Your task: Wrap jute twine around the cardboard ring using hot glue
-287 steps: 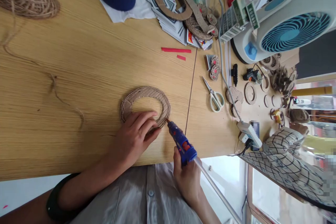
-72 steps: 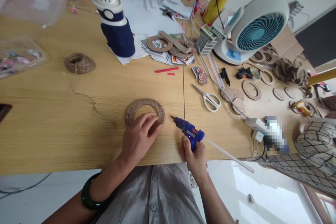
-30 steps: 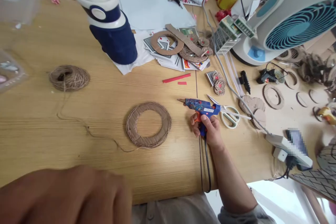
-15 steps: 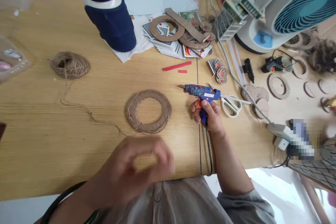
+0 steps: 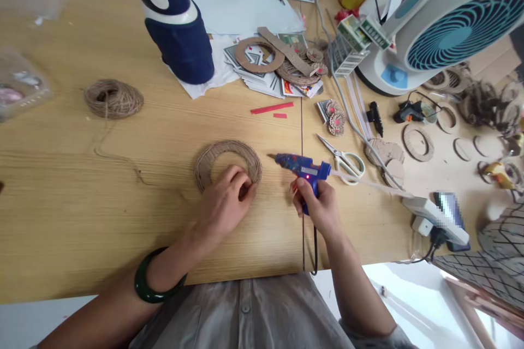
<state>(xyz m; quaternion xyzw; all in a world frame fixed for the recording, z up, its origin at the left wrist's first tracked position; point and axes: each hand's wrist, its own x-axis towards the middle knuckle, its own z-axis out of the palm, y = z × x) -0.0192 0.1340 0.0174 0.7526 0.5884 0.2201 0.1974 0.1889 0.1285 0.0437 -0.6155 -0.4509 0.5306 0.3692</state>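
Observation:
My left hand (image 5: 227,200) lies over the lower right part of a cardboard ring (image 5: 203,166) with twine round its outer edge; its fingers are closed on the ring's rim. My right hand (image 5: 317,203) holds a blue glue gun (image 5: 301,168), its nozzle pointing left toward the ring without touching it. A clear glue stick juts from the gun's back. Twine runs from near the ring to a twine ball (image 5: 113,99) at the left. White-handled scissors (image 5: 346,163) lie just behind the gun.
Red strips (image 5: 272,108), playing cards with another cardboard ring (image 5: 259,55), and a blue-and-white bottle (image 5: 180,38) stand or lie farther back. At the right are a fan (image 5: 450,38), a power strip (image 5: 436,218), a cable and more cardboard rings (image 5: 417,142).
My left hand has moved up from the table's front edge onto the ring and closed on it. The glue gun in my right hand has shifted slightly down and left.

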